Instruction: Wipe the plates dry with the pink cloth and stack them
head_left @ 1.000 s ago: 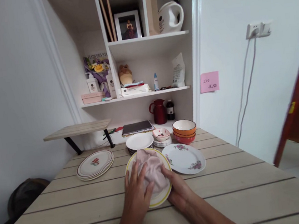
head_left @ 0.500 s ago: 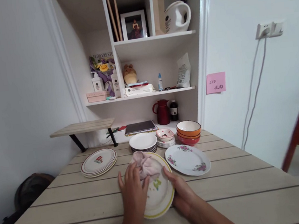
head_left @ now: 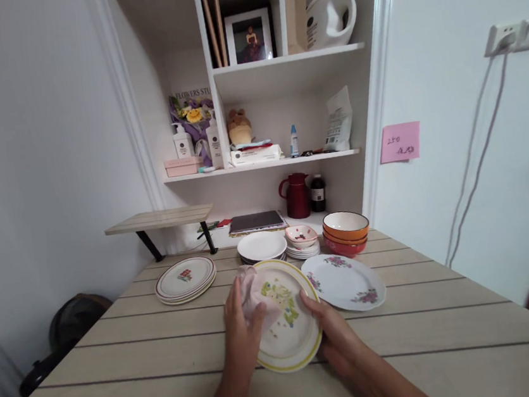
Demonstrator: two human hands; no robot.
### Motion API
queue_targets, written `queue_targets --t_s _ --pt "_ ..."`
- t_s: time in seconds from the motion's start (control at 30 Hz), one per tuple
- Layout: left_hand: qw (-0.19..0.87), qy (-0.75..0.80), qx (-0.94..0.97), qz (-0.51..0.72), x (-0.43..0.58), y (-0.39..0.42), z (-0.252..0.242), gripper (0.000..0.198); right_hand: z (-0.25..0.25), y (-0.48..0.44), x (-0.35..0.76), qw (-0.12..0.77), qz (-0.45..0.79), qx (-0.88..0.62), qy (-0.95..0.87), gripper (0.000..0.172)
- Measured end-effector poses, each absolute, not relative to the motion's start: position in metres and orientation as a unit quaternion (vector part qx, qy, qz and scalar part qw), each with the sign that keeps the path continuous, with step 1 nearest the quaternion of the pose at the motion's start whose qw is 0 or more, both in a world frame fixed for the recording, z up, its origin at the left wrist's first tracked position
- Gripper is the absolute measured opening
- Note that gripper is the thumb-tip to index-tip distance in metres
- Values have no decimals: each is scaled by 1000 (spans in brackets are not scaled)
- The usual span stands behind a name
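A white plate with a yellow rim and a green printed pattern is held tilted above the table. My right hand grips its right edge, thumb on the face and fingers behind. On the plate's left edge, my left hand is closed on a pale pink cloth; the cloth lies against the plate's face, and its fingers are partly hidden. To the right, close to the plate, a white oval platter with pink flowers rests flat on the table.
On the slatted table, red-rimmed plates are stacked left. Behind are white plates, a small patterned bowl on small plates, and stacked orange and red bowls. A raised wooden shelf stands back left; a red jug stands behind.
The cloth has moved to the plate's left edge with my left hand, uncovering more of the green pattern. The camera's view has shifted slightly left.
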State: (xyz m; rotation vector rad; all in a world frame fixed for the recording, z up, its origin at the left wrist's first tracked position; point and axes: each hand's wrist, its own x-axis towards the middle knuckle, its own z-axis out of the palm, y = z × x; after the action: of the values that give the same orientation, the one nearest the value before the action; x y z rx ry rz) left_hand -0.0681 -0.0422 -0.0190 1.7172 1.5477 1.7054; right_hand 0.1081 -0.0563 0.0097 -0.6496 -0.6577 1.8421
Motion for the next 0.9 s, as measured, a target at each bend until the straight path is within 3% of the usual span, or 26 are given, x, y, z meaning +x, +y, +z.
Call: queue_targets --t_s 0.13,0.47,0.9 --pt "334 511 399 685 -75 -48 -6 64 17 -61 112 512 745 -281 -323 55" --pt "597 391 260 651 -69 -64 8 55 18 -61 111 547 731 -268 -306 65" --pt "608 222 117 753 1 -65 3 63 16 -51 101 650 687 -250 -210 70"
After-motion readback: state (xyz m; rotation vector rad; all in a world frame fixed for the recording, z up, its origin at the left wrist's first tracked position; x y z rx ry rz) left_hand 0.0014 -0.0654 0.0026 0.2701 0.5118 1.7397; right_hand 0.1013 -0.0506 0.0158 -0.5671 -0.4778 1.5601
